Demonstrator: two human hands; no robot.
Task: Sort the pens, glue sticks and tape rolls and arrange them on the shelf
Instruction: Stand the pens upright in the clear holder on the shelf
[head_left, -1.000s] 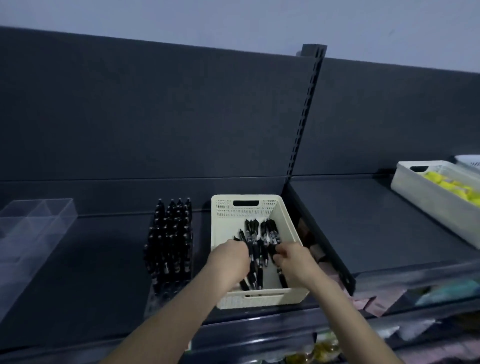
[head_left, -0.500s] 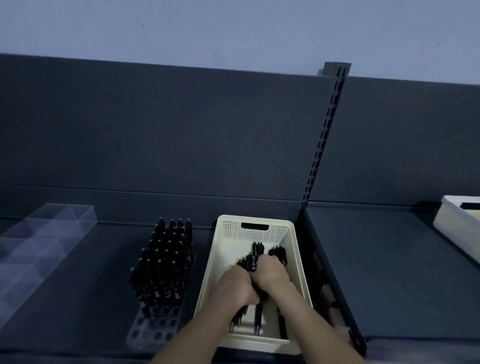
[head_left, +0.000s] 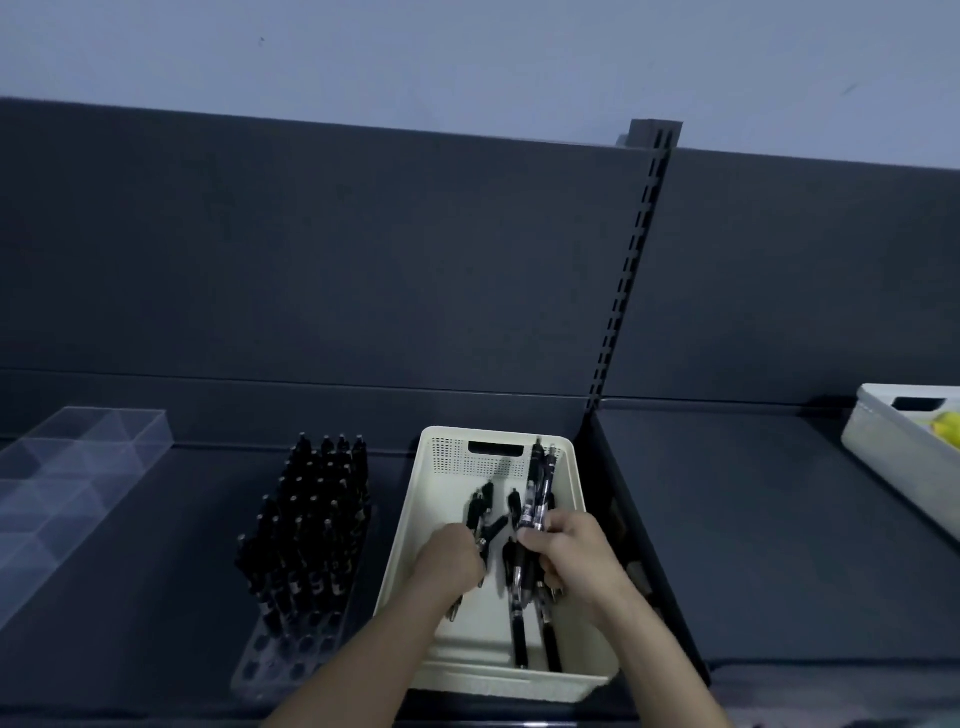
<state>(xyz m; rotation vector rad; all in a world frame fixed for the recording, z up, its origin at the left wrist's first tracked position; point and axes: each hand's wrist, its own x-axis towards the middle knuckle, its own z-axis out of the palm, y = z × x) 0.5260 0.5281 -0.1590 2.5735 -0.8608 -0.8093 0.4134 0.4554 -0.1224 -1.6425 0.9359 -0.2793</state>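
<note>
Pens (head_left: 311, 525) fill most of the rack (head_left: 280, 660) on the shelf (head_left: 779, 545), yet you are only partway: your right hand (head_left: 576, 551) grips a few above the basket (head_left: 452, 467), your left hand (head_left: 452, 564) curls round others inside it, more lie loose, and no glue sticks or tape rolls appear shelved.

Dim, bluish light. Dark slotted upright (head_left: 632, 280) stands right of centre. Dark grey back panels (head_left: 311, 249) either side of the upright. Pale wall (head_left: 467, 57) above its top. Dark shelf (head_left: 779, 519) at its foot.

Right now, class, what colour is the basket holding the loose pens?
Cream, a pale off-white basket; the head view shows it.
</note>
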